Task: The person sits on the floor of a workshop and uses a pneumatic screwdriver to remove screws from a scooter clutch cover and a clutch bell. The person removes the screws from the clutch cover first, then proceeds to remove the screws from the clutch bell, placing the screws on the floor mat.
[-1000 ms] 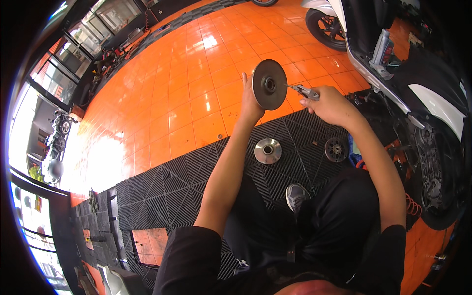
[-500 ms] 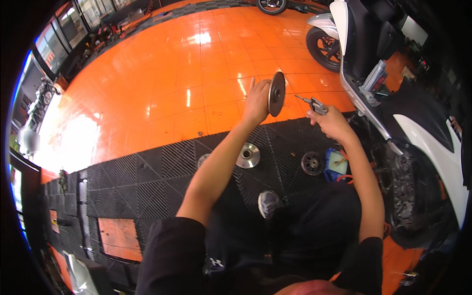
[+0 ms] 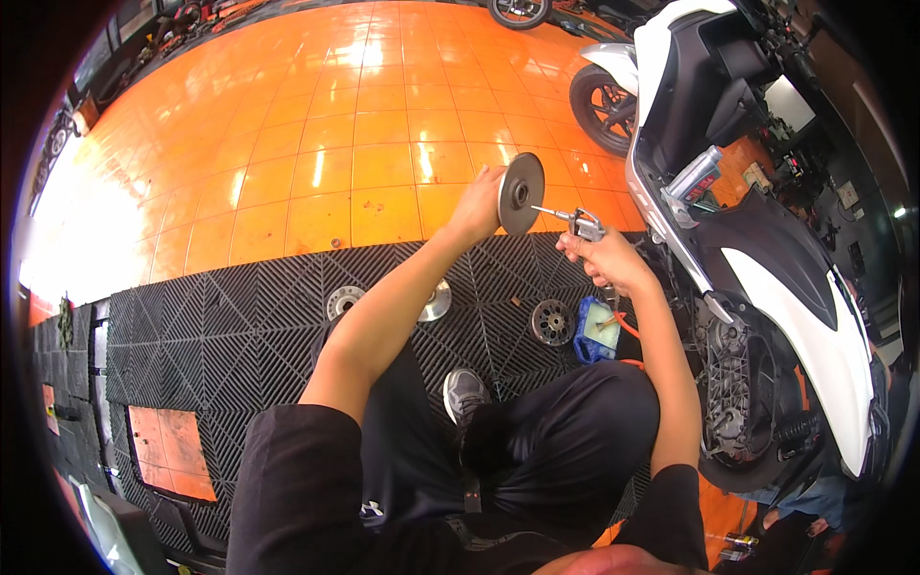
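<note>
My left hand (image 3: 475, 207) holds up a round metal pulley disc (image 3: 522, 213) from behind, its hub face turned to the right. Most of those fingers are hidden by the disc. Facing it, my right hand (image 3: 613, 261) is wrapped round an air blow gun (image 3: 586, 226), whose thin nozzle points left at the hub, a small gap away. Below my arms, a shiny metal disc (image 3: 437, 302) lies on the black mat (image 3: 278, 326), partly covered by my left forearm. Another holed disc (image 3: 343, 303) lies left of that forearm. A dark round part with holes (image 3: 553, 323) is nearer my right arm.
A blue container (image 3: 586, 343) with a brush in it stands beside my right knee, near an orange hose (image 3: 628, 326). The white scooter (image 3: 786, 307) fills the right side, its drive-side casing (image 3: 728, 383) exposed. A bottle (image 3: 695, 175) stands on its footboard. Orange tiles stretch beyond the mat.
My view has tilted and shifted right. The disc has turned its hub face more toward me, and the blow gun's nozzle is closer to it. Both hands keep their hold.
</note>
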`<state>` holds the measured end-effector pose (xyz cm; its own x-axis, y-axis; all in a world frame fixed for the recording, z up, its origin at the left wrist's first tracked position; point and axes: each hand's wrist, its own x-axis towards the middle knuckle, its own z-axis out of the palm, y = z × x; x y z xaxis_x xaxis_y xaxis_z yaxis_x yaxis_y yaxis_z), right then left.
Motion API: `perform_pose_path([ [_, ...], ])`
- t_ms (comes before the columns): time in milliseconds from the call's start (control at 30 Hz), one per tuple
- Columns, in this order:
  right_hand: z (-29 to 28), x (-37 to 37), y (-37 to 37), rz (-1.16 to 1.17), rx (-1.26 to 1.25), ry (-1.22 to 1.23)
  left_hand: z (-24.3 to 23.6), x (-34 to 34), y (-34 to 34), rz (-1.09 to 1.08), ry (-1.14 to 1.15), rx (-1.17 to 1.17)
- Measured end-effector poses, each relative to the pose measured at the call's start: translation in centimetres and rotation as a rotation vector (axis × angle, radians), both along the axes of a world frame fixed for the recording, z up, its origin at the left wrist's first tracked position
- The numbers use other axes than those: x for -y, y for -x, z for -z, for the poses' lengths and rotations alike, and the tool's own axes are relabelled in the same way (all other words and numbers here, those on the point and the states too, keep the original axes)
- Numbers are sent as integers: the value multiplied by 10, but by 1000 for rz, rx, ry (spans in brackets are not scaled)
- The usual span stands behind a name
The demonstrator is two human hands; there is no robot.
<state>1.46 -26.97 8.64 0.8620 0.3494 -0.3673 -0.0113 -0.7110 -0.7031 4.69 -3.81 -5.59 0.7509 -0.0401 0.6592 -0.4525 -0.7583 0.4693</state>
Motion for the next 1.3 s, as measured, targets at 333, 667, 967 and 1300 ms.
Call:
perform_pose_path([
  [333,10,2,-8,20,87,124,-6,4,3,21,113,-84],
  [667,12,0,-7,-9,55,6,-10,6,10,71,257,-133],
  [967,1,-9,0,32,173,68,-13,4,12,105,316,-197],
  [1300,-9,-25,11,-73,186,-7,3,-16,4,42,449,-226],
])
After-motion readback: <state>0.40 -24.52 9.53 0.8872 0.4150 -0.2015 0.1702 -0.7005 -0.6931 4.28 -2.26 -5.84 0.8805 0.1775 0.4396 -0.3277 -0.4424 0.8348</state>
